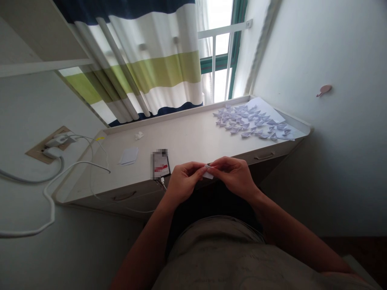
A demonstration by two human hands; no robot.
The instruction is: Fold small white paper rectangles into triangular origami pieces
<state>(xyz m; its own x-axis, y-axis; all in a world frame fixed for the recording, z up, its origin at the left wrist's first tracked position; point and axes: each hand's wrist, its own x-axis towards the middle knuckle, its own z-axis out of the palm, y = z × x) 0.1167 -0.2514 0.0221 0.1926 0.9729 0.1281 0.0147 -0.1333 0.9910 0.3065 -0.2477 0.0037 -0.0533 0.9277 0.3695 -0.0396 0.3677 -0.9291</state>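
A small piece of folded white paper [208,175] is pinched between my two hands, just in front of the desk's front edge. My left hand [185,179] grips its left side with thumb and fingertips. From the right, my right hand [233,173] holds the other side the same way. Fingers cover much of the paper, so its full shape is hidden. On the desk's right end lies a spread of several small folded paper boats [242,121]. A short stack of white paper sheets [129,156] rests on the left part of the desk.
A phone [160,164] with a charging cable [163,183] lies at the front edge, left of my hands. Crumpled paper [139,135] sits near the back of the white desk [181,133]. White cables run from the wall socket [48,147]. A striped curtain [145,68] hangs behind.
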